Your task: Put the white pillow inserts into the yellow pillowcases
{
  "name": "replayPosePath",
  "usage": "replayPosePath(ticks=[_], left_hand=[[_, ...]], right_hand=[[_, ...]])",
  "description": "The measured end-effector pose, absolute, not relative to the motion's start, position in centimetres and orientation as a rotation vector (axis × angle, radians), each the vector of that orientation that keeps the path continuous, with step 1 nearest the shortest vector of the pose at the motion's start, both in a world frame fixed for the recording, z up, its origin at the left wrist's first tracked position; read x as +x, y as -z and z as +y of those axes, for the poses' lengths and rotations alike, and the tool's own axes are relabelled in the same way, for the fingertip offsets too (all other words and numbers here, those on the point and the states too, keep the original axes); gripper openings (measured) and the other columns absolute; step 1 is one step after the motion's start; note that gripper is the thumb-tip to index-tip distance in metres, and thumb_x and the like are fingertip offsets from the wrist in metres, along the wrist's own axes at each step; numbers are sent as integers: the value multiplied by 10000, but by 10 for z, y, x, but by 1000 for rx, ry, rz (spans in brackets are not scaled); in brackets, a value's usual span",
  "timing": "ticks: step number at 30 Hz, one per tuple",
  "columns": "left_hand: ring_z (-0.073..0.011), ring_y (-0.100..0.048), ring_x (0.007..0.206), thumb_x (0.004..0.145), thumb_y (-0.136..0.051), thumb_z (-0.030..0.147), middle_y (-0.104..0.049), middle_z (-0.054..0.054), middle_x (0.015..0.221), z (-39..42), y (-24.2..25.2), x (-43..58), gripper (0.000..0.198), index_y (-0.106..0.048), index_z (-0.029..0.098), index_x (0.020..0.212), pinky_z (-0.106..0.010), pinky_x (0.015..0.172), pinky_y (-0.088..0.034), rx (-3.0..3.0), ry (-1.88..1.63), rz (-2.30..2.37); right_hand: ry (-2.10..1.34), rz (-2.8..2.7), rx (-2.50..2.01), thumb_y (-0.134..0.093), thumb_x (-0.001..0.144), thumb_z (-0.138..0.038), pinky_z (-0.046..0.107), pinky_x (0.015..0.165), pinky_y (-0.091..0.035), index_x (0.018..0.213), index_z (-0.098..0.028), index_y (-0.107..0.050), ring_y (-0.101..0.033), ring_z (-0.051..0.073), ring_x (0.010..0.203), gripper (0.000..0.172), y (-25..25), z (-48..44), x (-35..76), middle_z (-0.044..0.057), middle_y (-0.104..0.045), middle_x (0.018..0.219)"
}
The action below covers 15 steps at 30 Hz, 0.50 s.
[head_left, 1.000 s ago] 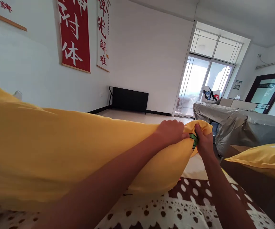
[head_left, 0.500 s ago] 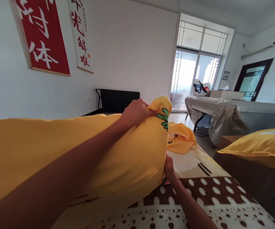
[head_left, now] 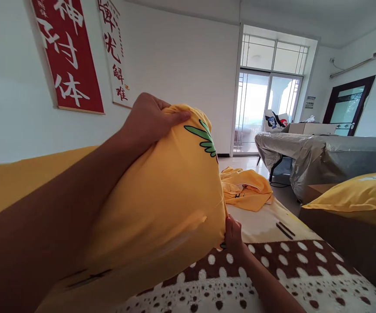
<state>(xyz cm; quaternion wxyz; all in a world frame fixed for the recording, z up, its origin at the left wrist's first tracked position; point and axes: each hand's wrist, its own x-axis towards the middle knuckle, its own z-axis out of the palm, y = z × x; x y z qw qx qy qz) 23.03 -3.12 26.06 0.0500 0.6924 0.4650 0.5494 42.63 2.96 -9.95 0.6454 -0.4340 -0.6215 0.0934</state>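
A yellow pillowcase (head_left: pixel 162 187), bulging as if filled, stretches across the left and middle of the view, with a green leaf print near its far end. My left hand (head_left: pixel 155 116) grips the raised top corner, thumb on the near side and fingers behind, hidden. Lower on the same end, my right hand (head_left: pixel 235 234) is closed on the bottom edge, by the cloth's right side. Just behind that end lies a crumpled yellow cloth (head_left: pixel 251 187). Beneath everything is a patterned blanket (head_left: pixel 292 261) in cream and brown with white spots.
On the right, a second yellow pillow (head_left: pixel 354 198) rests on a brown box (head_left: pixel 344 239). Farther back stands a table under a grey plastic cover (head_left: pixel 308 150), with a carton (head_left: pixel 311 128) on it. Red and white scrolls (head_left: pixel 77 65) hang on the left wall.
My left hand has lifted the pillowcase's top corner up and to the left. The filled end now stands taller. My right hand keeps its hold low down, and the view has tilted slightly.
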Motion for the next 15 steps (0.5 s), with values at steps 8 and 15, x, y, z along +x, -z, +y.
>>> replayPosePath(ticks=[8, 15], left_hand=[[-114, -450, 554, 757, -580, 478, -510, 17, 563, -24, -235, 246, 345, -593, 155, 638, -243, 536, -327, 2406, -1491, 1337], [-186, -540, 646, 822, -407, 606, -612, -14, 762, -24, -191, 239, 447, -527, 197, 954, -272, 582, -351, 2688, -1165, 1465]], right_hand=[[-437, -1595, -807, -440, 856, -436, 363, 882, -438, 1142, -214, -572, -545, 232, 1030, 385, 47, 15, 442, 75, -626, 1086], [-756, -1544, -692, -584, 740, -366, 362, 810, -498, 1082, -204, -629, -601, 257, 958, 381, 44, 6, 429, 78, -662, 1084]])
